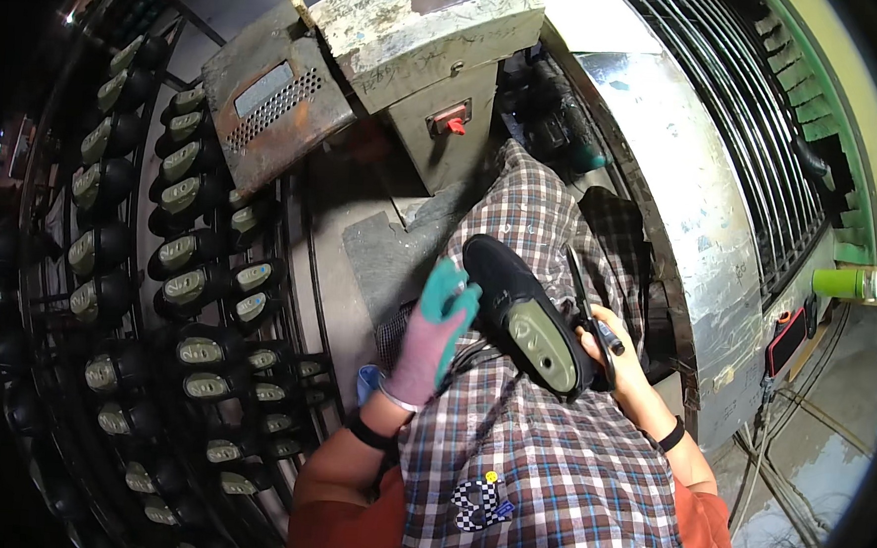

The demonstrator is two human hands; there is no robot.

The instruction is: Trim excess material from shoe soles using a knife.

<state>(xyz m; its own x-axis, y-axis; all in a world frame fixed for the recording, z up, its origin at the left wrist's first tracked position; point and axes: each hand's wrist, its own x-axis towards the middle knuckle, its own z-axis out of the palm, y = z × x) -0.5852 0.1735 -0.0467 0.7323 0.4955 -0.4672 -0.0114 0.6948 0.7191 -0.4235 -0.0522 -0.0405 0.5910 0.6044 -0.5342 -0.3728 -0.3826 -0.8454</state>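
Note:
A black shoe upper [493, 267] on a green shoe last [539, 344] lies across my lap on a plaid apron [509, 446]. The flat of the last, with a dark hole in it, faces up. My left hand [438, 329], in a pink and teal glove, is beside the shoe's left edge. Its fingers are apart and nothing shows in them; whether they touch the shoe I cannot tell. My bare right hand [621, 358], at the shoe's right side, is closed round the handle of a dark long-bladed tool [579, 281], its blade pointing away from me.
Racks of black shoes on lasts [180, 196] fill the left. Ahead stands a worn metal machine [421, 35] with a red switch [453, 124]. Right of me runs a metal-topped bench [663, 147] beside a row of bars [735, 111]. A phone [785, 342] hangs at its end.

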